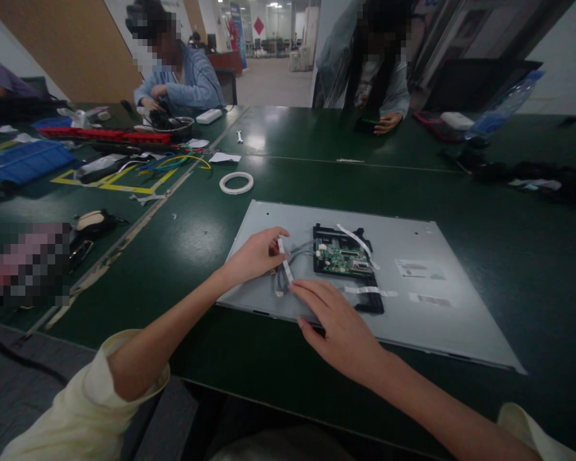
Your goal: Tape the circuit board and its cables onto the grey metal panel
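Note:
A flat grey metal panel (388, 243) lies on the green table, with a black bracket (375, 298) and a green circuit board (343, 259) on it. Grey cables (295, 253) run from the board toward the left. Across these cables lies a strip of white tape (285, 261). My left hand (254, 256) pinches near its upper end, thumb and forefinger closed. At the lower end, the outstretched fingertips of my right hand (338, 326) touch the strip, with the thumb held apart. Two more tape strips (360, 243) stick over the bracket.
Beyond the panel lies a roll of white tape (237, 183). Wrenches (146, 198), loose wires and a blue bin (26, 160) are at the left. Two people sit across the table (288, 137). A plastic bottle (504, 105) lies at the far right.

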`<state>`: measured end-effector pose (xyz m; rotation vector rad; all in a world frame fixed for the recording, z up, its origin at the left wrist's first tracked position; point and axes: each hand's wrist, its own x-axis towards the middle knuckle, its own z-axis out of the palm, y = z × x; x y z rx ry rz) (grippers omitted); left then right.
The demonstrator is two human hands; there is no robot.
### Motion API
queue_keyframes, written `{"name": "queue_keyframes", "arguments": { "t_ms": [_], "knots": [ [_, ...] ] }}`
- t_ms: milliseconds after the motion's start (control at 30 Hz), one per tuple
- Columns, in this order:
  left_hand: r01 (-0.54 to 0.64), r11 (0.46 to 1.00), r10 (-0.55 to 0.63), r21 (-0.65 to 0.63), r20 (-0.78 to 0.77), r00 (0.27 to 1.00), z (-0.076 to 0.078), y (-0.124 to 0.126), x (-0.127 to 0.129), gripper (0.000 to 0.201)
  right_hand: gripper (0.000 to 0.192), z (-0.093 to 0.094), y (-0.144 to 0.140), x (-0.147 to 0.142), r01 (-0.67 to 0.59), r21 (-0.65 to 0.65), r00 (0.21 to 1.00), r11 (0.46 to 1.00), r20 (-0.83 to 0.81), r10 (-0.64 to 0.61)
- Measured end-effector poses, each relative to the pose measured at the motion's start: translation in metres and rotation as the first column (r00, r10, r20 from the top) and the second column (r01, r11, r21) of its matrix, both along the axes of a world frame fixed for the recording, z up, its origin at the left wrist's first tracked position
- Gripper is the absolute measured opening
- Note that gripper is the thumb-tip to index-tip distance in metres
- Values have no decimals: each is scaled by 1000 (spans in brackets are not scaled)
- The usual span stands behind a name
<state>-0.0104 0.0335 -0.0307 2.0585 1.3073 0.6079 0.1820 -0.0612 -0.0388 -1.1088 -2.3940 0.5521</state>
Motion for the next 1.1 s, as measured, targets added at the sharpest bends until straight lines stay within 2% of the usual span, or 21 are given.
{"name": "queue_keyframes", "arguments": {
  "t_ms": [267,467,633,800,967,1100],
  "knots": [
    [16,999,-15,37,-23,1000,-5,1,-1,39,50,2,0,-1,-57,15,991,998,123,54],
    [24,998,-21,64,-45,999,-7,1,-1,41,50,3,-1,-2,-72,10,986,997,154,69],
    [116,978,-84,171,-183,979,-4,-1,0,39,51,2,0,-2,-84,11,983,996,164,81],
    [224,936,-102,271,-402,910,-1,-2,0,36,51,0,0,-1,-94,26,984,995,157,89],
    [252,922,-70,295,-513,856,0,-2,0,34,51,0,0,-2,-106,30,979,994,178,99],
    [222,923,-23,314,-530,848,-2,1,-2,36,50,1,-1,-2,-105,20,976,994,193,100]
  ]
}}
